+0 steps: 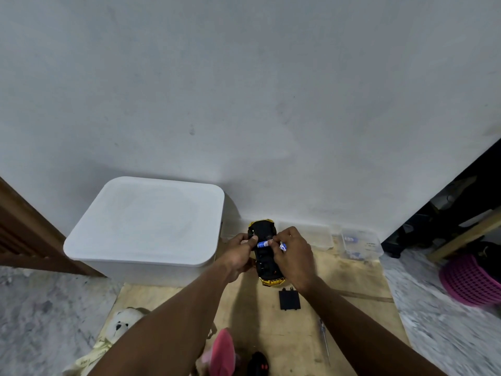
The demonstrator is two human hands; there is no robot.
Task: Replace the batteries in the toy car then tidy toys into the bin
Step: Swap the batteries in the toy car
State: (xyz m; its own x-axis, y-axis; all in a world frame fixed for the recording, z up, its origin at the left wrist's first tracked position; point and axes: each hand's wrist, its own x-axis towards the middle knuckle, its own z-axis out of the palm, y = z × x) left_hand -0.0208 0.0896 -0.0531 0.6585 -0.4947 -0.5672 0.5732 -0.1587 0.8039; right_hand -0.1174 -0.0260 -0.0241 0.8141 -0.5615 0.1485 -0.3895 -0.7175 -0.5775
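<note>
My left hand (240,253) grips upturned toy car (267,256) near board's (352,308) far edge; my right hand (294,252) pinches battery (263,243) over its underside.

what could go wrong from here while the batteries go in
1. The right hand pinches one battery at the upturned toy car while also holding a second battery; either could slip and roll off the board.
2. The polarity marks are too small to read, so it may go in reversed.
3. The battery cover lies loose just by the right forearm and might get knocked away.
</note>
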